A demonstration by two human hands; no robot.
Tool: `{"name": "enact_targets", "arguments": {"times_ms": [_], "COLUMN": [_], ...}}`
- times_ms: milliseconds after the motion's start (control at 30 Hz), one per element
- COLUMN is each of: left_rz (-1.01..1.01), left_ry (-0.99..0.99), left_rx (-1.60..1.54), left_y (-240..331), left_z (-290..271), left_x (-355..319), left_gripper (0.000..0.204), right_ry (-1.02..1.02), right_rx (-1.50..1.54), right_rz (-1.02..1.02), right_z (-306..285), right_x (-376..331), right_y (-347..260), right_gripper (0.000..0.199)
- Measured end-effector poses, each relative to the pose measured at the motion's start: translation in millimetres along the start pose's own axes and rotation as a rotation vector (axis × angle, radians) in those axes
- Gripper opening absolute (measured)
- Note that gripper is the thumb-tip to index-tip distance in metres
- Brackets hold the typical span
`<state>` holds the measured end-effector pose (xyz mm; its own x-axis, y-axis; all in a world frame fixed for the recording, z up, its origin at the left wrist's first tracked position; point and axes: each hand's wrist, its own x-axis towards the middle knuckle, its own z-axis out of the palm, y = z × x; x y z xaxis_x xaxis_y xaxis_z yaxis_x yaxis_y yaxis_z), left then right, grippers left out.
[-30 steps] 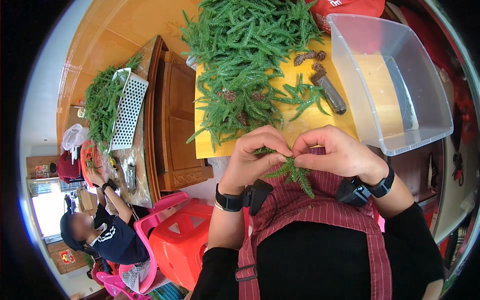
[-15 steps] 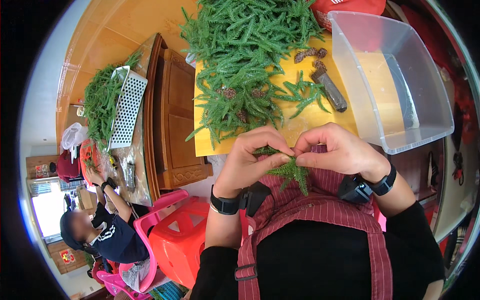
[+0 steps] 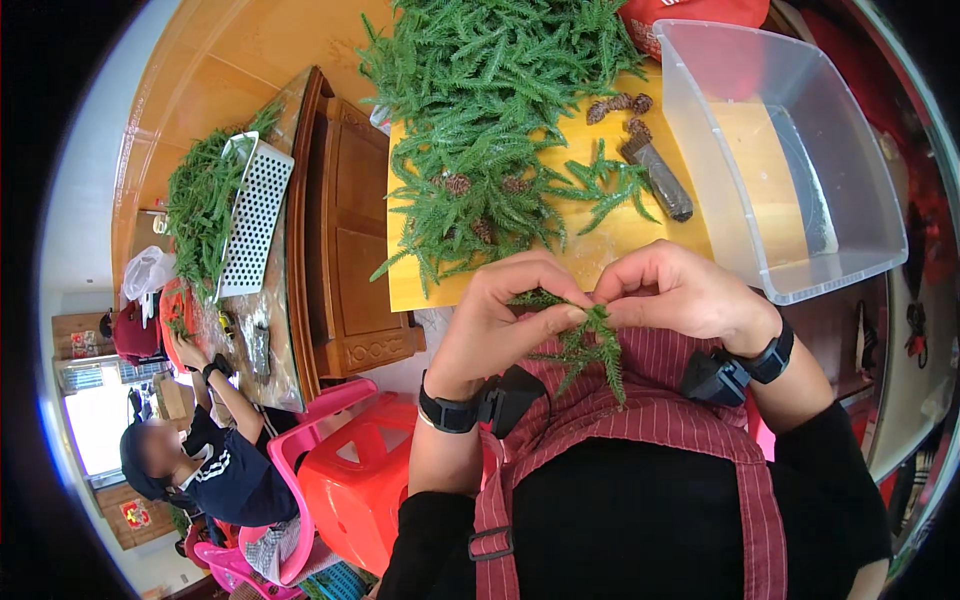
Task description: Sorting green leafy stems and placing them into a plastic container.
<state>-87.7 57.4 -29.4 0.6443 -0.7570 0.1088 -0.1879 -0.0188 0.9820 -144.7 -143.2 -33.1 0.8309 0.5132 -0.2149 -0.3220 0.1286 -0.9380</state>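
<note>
In front of my apron, an artificial-looking green fir sprig (image 3: 582, 352) hangs from the fingers of my left hand (image 3: 510, 318), which pinches it near its top between thumb and forefinger. My right hand (image 3: 690, 295) is closed in a pinch right beside the sprig's top; whatever lies between its fingertips is too small to make out. Just beyond my hands, on the yellow tabletop (image 3: 600, 255), lie a loose green sprig (image 3: 608, 190) and a cluster of branches (image 3: 490, 215) with brown pine cones (image 3: 455, 184) among them.
A big heap of green sprigs (image 3: 500, 70) covers the far table. Right of it lie small pine cones (image 3: 618, 106), a dark wrapped bundle (image 3: 660, 180) and a clear plastic bin (image 3: 840, 275). At left, a person (image 3: 225, 480) works by a white perforated basket (image 3: 258, 220). A red stool (image 3: 350, 500) stands nearby.
My right hand has shifted slightly up and right, opening a small distance from the left thumb. The sprig has turned and hangs a little lower. My left hand is nearly still.
</note>
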Motion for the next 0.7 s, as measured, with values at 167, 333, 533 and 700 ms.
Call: {"name": "enact_targets", "arguments": {"times_ms": [167, 333, 533, 700], "left_rz": [-0.039, -0.113, -0.067, -0.09], "left_ry": [0.001, 0.016, 0.015, 0.008], "left_rx": [-0.032, -0.066, -0.018, -0.002], "left_y": [2.5, 8.3, 3.6, 5.4], "left_z": [0.2, 1.7, 1.3, 2.7], "left_x": [0.7, 1.2, -1.0, -2.6], "left_gripper": [0.01, 0.012, 0.01, 0.009], "right_ry": [-0.003, -0.007, -0.011, -0.022], "right_rx": [0.071, 0.057, 0.061, 0.033], "right_rz": [-0.004, 0.013, 0.031, 0.013], "right_z": [-0.6, -0.7, -1.1, 0.1], "right_x": [0.7, 0.1, 1.8, 1.7], "right_y": [2.6, 0.7, 3.2, 1.6], "right_gripper": [0.01, 0.01, 0.01, 0.011]}}
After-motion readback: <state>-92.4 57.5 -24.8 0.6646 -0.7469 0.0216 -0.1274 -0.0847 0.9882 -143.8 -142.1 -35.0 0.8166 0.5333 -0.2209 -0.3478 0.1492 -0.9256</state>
